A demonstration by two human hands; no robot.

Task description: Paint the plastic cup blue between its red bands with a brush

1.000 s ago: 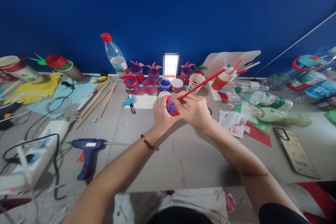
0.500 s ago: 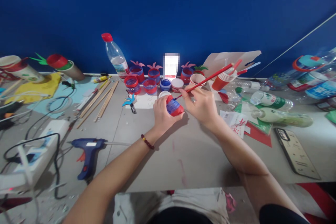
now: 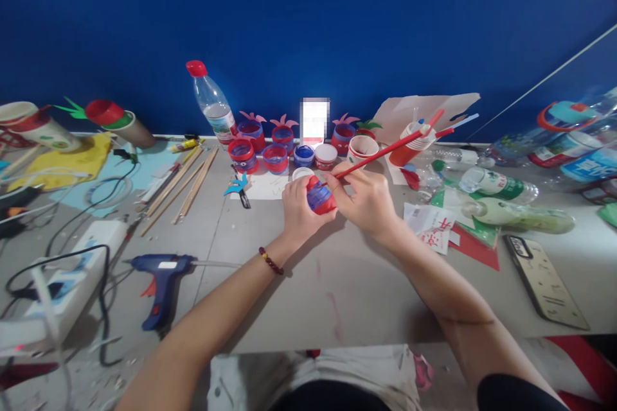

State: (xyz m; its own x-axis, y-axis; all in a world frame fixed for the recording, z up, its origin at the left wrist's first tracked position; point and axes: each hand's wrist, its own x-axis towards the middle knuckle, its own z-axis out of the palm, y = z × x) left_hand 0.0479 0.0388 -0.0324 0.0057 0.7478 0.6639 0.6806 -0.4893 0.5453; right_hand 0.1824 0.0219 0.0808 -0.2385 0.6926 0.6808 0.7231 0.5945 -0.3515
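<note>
My left hand (image 3: 299,207) is closed around a small red cup (image 3: 320,198) with a blue-painted band, tilted on its side above the table. Between the fingers of my right hand (image 3: 366,198) is a red-handled paintbrush (image 3: 385,150), its tip at the blue band. Just behind the hands stand an opened jar of blue paint (image 3: 304,155) and a jar with a whitish lid (image 3: 326,155). A paper cup (image 3: 363,149) is to their right. Several red-and-blue cups, one being a cup (image 3: 276,159) left of the jars, line the back.
A blue glue gun (image 3: 166,282) and a white power strip (image 3: 81,276) with cables lie left. Wooden sticks (image 3: 197,183) and a red-capped bottle (image 3: 212,103) are behind. At right are plastic bottles (image 3: 499,185), a phone (image 3: 544,279) and a cup of brushes (image 3: 407,149).
My right hand and the paintbrush have shifted slightly left and down, and the brush lies at a lower angle. The cup has turned slightly in my left hand.
</note>
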